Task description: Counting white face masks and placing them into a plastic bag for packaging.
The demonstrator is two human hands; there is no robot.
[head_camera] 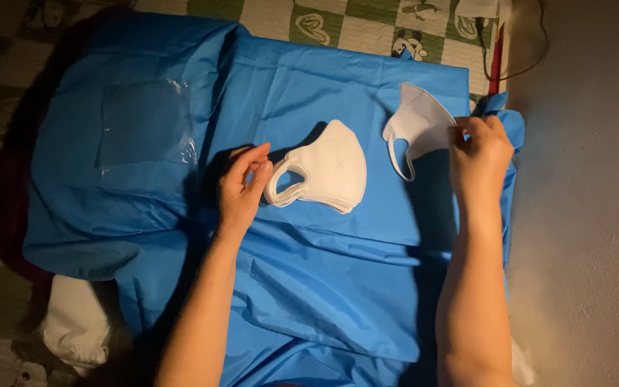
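Left hand (241,188) lay on the blue sheet (309,287), fingers loosely curled and grasping nothing, fingertips touching the ear loop of the stack of white masks (327,175). The stack sat just to that hand's right, long axis running away from it toward the right hand; the left was the nearer hand to it. Right hand (478,154) pinched the edge of a single white mask (418,125), which hung out to that hand's left, well apart from the stack. Bare sheet lay between the two hands. Sheet edge and grey floor (589,215) were just beyond the right hand. A clear plastic wrapper (145,122) lay far left.
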